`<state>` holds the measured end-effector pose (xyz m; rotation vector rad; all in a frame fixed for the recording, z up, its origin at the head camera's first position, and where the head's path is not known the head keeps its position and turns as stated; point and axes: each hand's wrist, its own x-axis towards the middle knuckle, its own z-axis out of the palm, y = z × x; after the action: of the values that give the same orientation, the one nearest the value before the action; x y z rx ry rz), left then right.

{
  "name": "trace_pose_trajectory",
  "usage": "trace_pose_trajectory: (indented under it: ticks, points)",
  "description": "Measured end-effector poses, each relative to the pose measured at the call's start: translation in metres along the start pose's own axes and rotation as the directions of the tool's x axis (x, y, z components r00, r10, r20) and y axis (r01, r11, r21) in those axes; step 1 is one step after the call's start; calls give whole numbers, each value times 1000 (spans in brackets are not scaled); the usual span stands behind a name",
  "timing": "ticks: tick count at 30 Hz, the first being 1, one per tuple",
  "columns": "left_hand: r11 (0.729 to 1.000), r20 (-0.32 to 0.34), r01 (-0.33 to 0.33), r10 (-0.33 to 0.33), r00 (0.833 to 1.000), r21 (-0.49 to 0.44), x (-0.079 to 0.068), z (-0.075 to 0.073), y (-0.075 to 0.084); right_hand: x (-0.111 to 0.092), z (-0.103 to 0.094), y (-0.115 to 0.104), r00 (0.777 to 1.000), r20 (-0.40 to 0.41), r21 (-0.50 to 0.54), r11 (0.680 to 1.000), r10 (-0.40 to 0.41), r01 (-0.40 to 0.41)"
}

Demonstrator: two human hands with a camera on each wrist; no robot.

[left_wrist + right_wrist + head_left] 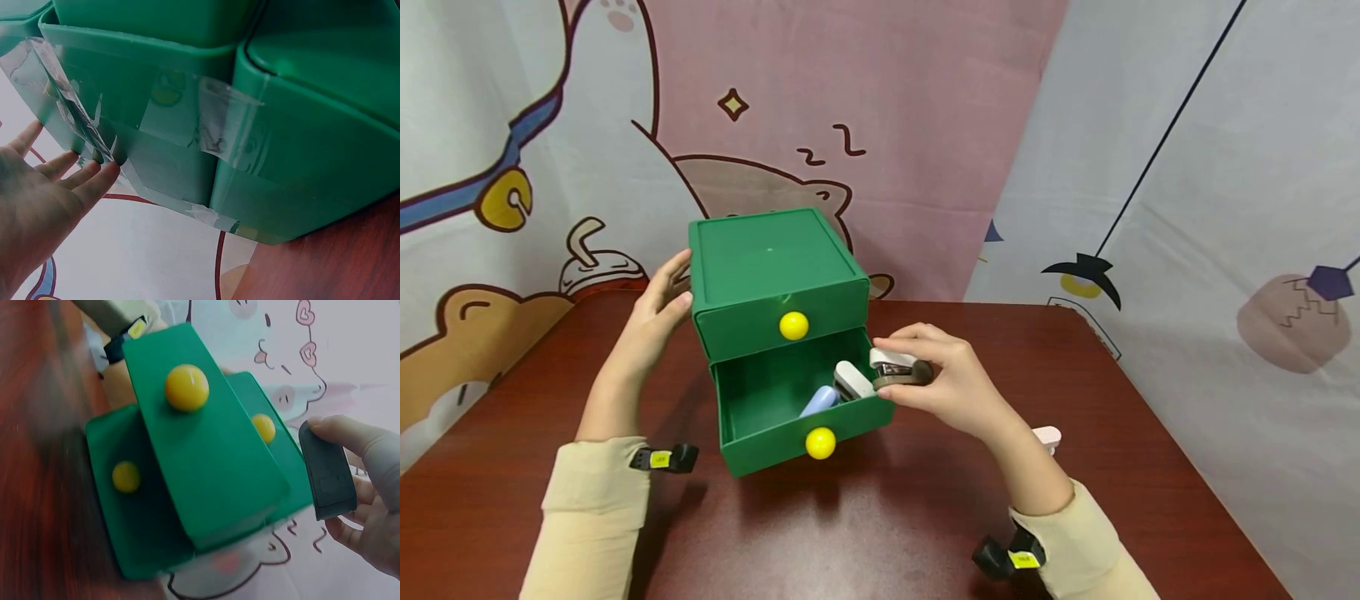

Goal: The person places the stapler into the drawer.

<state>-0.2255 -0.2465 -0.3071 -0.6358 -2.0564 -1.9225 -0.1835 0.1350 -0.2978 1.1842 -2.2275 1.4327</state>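
Note:
A green drawer cabinet (767, 258) with yellow knobs has its middle drawer (805, 446) pulled out. Against the cabinet's left side rests my left hand (655, 321); its fingertips touch clear tape (81, 119) there in the left wrist view. My right hand (958, 379) pinches a white and dark grey stapler (891, 368) between thumb and fingers, at the drawer's right edge. The right wrist view shows the stapler's dark underside (328, 475). Inside the drawer lie a white stapler (852, 380) and a light blue rounded object (822, 400), partly hidden by the drawer front.
A white object (1047, 437) lies on the brown table (1112, 400), partly covered by my right forearm. Below the pulled-out drawer is a lower drawer (112, 506) with its own yellow knob. A cartoon-printed curtain (925, 167) hangs behind the table.

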Motion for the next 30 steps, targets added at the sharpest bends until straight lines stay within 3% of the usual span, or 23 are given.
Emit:
trace_pose_trajectory:
  ticks: [9,16,23,30]
  points:
    - [1000,4,5,-5,1000,2,1,1,0,19,31,-11,997,63,23,999,-44,43]
    - [1000,-5,7,-7,1000,3,0,0,0,32,53,-17,993,96,-20,998,-64,66]
    - [1000,-6,6,-6,1000,10,0,-1,0,44,72,-21,988,151,-67,997,-36,46]
    - [1000,-7,3,-3,1000,9,1,0,-1,53,86,-24,972,233,-50,998,44,-33]
